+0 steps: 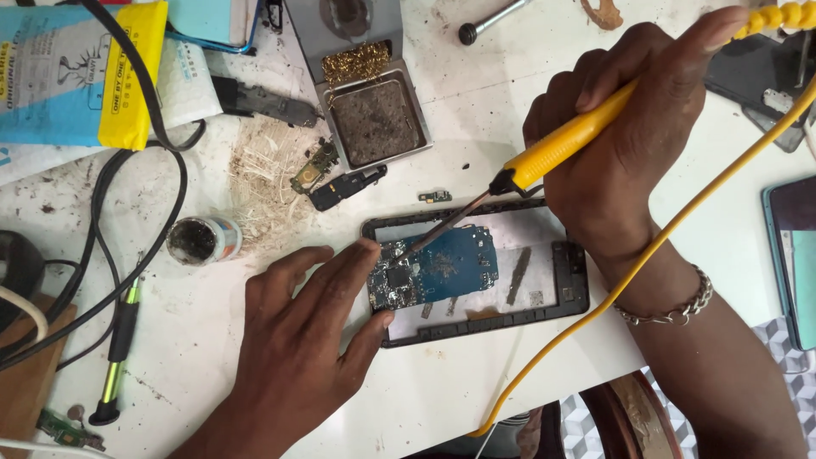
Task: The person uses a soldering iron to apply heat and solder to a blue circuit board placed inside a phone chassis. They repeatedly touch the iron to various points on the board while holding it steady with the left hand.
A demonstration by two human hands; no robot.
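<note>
My right hand (pixel 633 136) grips a yellow soldering iron (pixel 561 144), its dark tip touching the left part of a blue circuit board (pixel 442 268). The board lies inside an opened black phone frame (pixel 578 293) on the white table. My left hand (pixel 306 340) rests flat on the table, fingers pressing the board's left edge and the frame's corner. The iron's yellow cable (pixel 680 221) trails down off the table's front edge. A metal bracelet (pixel 671 306) circles my right wrist.
A metal soldering stand with brass wool and a dirty sponge tray (pixel 374 119) sits behind. A small round flux tin (pixel 200 240), loose phone parts (pixel 340 183), black cables (pixel 127 255), a green-black screwdriver (pixel 119 348), blue-yellow packaging (pixel 68 68) and another phone (pixel 795 255) surround the work.
</note>
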